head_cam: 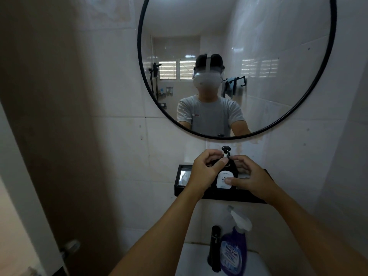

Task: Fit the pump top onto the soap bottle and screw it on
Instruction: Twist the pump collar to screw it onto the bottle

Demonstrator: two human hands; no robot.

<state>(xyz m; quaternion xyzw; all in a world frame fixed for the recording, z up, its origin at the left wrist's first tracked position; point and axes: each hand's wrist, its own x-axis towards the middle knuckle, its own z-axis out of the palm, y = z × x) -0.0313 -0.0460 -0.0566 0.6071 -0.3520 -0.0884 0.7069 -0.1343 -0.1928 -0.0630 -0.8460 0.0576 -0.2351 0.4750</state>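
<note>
A black soap bottle (229, 168) with a white label stands upright on a black wall shelf (219, 195) under the mirror. Its black pump top (226, 149) sits on the bottle's neck, white stem showing. My left hand (205, 172) curls around the bottle's left shoulder, with thumb and fingers at the collar below the pump. My right hand (249, 176) wraps the bottle's right side, its thumb lying across the label and its fingers near the collar. The collar itself is mostly hidden by my fingers.
A round black-framed mirror (139, 56) hangs above the shelf. Below stand a purple spray bottle (234, 250) and a black faucet (215, 248) at the white sink (195, 259). A brown door (49, 136) fills the left side.
</note>
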